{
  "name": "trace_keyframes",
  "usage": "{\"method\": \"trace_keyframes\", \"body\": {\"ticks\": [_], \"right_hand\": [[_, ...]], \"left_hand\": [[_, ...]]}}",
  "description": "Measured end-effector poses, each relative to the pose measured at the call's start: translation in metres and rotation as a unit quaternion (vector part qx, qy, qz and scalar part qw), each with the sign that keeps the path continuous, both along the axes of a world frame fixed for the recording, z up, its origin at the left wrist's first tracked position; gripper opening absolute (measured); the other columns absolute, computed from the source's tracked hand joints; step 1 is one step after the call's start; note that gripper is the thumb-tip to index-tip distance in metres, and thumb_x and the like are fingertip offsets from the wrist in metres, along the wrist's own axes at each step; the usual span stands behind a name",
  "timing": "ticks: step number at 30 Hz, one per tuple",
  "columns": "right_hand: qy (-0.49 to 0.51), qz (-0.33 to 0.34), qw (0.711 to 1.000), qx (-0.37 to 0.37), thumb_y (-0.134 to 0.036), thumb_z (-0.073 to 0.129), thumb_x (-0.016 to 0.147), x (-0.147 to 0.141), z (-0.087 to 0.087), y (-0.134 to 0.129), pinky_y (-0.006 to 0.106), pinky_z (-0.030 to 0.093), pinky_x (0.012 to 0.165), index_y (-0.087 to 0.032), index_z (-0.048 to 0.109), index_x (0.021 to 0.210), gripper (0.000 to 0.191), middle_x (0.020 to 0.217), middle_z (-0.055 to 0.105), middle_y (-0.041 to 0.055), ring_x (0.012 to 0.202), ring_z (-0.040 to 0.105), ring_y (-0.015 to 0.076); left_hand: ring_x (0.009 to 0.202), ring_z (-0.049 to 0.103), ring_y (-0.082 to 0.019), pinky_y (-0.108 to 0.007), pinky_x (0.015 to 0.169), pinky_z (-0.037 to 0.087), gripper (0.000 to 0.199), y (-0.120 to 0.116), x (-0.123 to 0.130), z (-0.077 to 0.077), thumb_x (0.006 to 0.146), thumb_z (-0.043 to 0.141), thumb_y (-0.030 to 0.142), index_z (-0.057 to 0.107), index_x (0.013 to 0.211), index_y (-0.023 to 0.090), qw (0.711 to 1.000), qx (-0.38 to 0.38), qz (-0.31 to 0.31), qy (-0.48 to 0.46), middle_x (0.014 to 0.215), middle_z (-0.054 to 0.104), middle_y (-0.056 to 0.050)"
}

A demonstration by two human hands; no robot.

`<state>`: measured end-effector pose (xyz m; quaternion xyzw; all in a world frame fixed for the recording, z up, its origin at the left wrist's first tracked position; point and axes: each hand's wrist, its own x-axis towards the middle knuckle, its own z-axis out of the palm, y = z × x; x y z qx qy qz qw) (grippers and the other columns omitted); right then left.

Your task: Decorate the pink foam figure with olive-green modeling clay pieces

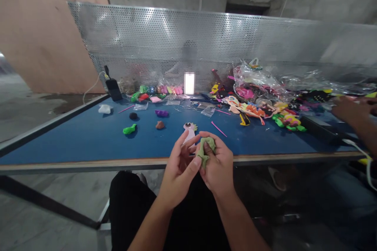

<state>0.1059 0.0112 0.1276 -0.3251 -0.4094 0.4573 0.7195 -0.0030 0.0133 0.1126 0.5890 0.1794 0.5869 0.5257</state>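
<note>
In front of the table edge, my right hand [219, 164] grips a lump of olive-green modelling clay [207, 147], its thumb pressed into the middle. My left hand [181, 168] is curled beside it, with the thumb at the clay's lower left edge and the fingertips close to its side. The clay looks stretched and uneven. Just beyond my hands lies a pale pink figure [190, 127] with a large eye and a yellow-green fringe; my fingers cover its lower part.
Clay lumps in green [129, 129], brown [160, 125], purple [161, 113], black [133, 116] and white [105, 109] lie left on the blue table [88, 143]. A pink stick [219, 129] lies right. Bagged clay and finished figures [244, 106] line the back. At far right is another person's hand [350, 110].
</note>
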Motion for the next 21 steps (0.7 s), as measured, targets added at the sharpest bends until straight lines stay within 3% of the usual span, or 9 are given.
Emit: {"method": "trace_keyframes", "body": {"ticks": [4,6,11,16,18,21], "right_hand": [[0.004,0.012,1.0,0.014,-0.051,0.065,0.092,0.0035,0.0002,0.0022,0.017,0.026,0.025,-0.022,0.063,0.108,0.033,0.052,0.048,-0.0093,0.027,0.035,0.0057],[-0.001,0.015,1.0,0.017,-0.052,0.061,0.095,0.0042,-0.0006,0.0036,0.016,0.031,0.03,-0.023,0.062,0.103,0.03,0.055,0.05,-0.0082,0.033,0.04,0.006],[-0.101,0.018,0.995,0.019,-0.044,0.06,0.097,0.0053,-0.002,0.0049,0.023,0.053,0.068,-0.024,0.065,0.104,0.022,0.088,0.067,0.0013,0.077,0.064,0.0143],[0.001,0.199,0.98,0.025,-0.033,0.06,0.094,0.0046,-0.0002,0.0029,0.038,0.054,0.091,-0.027,0.062,0.127,0.034,0.119,0.067,0.0053,0.103,0.065,0.022],[0.04,0.254,0.966,0.02,-0.027,0.06,0.089,0.0043,0.0012,0.0021,0.041,0.055,0.091,-0.027,0.06,0.13,0.041,0.121,0.067,0.0054,0.105,0.066,0.0235],[0.057,0.28,0.958,0.025,-0.022,0.061,0.084,0.005,0.0032,0.0007,0.042,0.055,0.094,-0.027,0.061,0.132,0.048,0.119,0.069,0.005,0.108,0.065,0.0246]], "left_hand": [[0.127,0.06,-0.026,-0.041,0.101,0.054,0.055,-0.0001,-0.0006,-0.0002,0.096,0.06,0.03,0.042,0.148,0.03,1.0,0.009,0.01,0.015,0.147,0.055,-0.013],[0.129,0.058,-0.027,-0.042,0.103,0.053,0.058,-0.0008,-0.0003,-0.0019,0.095,0.063,0.031,0.042,0.149,0.031,0.999,0.02,0.015,0.039,0.149,0.054,-0.012],[0.136,0.052,-0.028,-0.04,0.107,0.051,0.061,0.0006,0.002,-0.0048,0.088,0.071,0.032,0.049,0.145,0.03,0.991,0.028,0.092,0.097,0.152,0.051,-0.009],[0.118,0.066,-0.026,-0.04,0.102,0.053,0.042,0.0058,-0.0017,-0.0008,0.09,0.067,0.038,0.065,0.129,0.023,0.973,-0.018,0.214,0.083,0.129,0.069,-0.01],[0.109,0.07,-0.024,-0.036,0.095,0.057,0.038,0.0053,-0.0035,0.0015,0.091,0.067,0.039,0.068,0.124,0.022,0.972,-0.036,0.222,0.067,0.123,0.072,-0.009],[0.091,0.073,-0.019,-0.027,0.076,0.06,0.033,0.0024,-0.0037,0.0037,0.09,0.067,0.04,0.071,0.118,0.022,0.974,-0.05,0.219,0.037,0.112,0.075,-0.007]]}}
